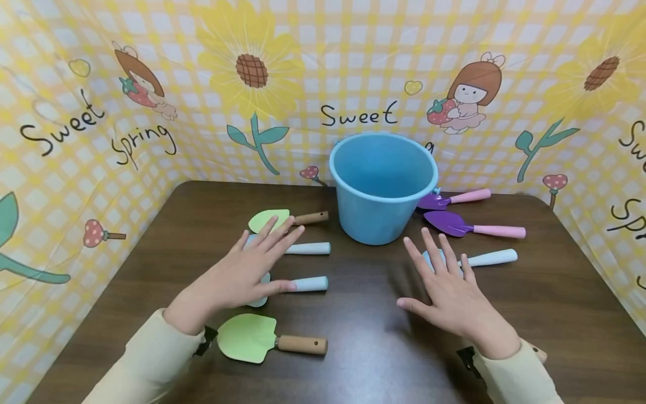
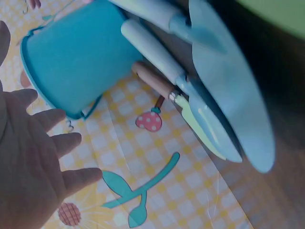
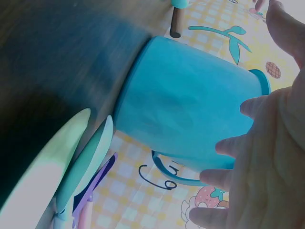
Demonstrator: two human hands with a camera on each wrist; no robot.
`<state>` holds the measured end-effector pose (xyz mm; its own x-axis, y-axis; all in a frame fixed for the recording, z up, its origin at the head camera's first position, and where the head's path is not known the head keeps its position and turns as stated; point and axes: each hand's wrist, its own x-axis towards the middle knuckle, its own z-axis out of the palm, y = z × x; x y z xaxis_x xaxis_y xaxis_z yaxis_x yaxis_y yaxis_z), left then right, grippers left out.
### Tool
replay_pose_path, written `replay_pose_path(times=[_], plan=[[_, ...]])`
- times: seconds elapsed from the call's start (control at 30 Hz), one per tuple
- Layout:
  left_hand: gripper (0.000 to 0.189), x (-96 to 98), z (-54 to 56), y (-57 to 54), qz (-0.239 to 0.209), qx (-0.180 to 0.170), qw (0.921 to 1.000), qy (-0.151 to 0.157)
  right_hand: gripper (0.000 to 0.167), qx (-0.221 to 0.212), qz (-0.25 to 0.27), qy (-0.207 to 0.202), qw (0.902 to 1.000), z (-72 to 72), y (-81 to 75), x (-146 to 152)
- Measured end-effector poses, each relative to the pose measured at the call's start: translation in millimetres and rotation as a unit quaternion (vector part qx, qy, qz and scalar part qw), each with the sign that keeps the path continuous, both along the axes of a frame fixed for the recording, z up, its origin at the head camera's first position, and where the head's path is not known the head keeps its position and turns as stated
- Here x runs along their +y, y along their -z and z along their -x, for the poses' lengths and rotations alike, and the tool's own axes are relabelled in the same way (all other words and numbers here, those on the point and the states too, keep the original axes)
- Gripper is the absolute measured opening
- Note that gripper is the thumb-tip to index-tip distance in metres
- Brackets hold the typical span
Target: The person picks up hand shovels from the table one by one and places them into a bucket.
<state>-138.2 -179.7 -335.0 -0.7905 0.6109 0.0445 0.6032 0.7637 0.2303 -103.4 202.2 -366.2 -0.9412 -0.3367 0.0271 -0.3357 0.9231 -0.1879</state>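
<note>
My left hand (image 1: 242, 275), fingers spread, hovers over the left row of trowels and holds nothing. Under it are two light blue trowels, their handles (image 1: 310, 284) showing and their blades partly hidden by the hand. A green trowel (image 1: 270, 220) with a wooden handle lies behind them, and another green trowel (image 1: 248, 338) lies in front. My right hand (image 1: 449, 297), also spread and holding nothing, is above the right row. Its fingers overlap the blade of a light blue trowel whose handle (image 1: 493, 257) points right. A blue bucket (image 1: 375, 216) stands upright between the rows.
Two purple trowels (image 1: 446, 223) with pink handles lie right of the bucket, the rear one partly behind it. A wooden handle (image 1: 536, 352) peeks out beside the right sleeve. Patterned cloth (image 1: 303, 84) walls the brown table (image 1: 363, 348) at the back and sides.
</note>
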Motion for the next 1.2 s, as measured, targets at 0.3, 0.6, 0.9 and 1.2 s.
replay_pose_path(times=[0.3, 0.6, 0.9, 1.2], plan=[[0.080, -6.2, 32.0, -17.0, -0.052, 0.009, 0.9985, 0.018, 0.106, -0.005, 0.014, -0.018, 0.9997, 3.0, -1.5, -10.8], [0.069, 10.2, 55.0, -34.5, -0.066, 0.055, 0.9949, 0.053, 0.100, -0.024, 0.050, -0.056, 0.9969, 6.3, -0.1, -23.2], [0.062, 28.6, 79.5, -48.8, -0.074, 0.091, 0.9909, 0.065, 0.088, -0.077, 0.089, -0.100, 0.9881, 14.9, -2.9, -41.9], [0.059, 43.9, 99.8, -52.1, -0.098, 0.081, 0.9890, 0.076, 0.059, -0.131, 0.130, -0.149, 0.9716, 19.2, -0.5, -69.1]])
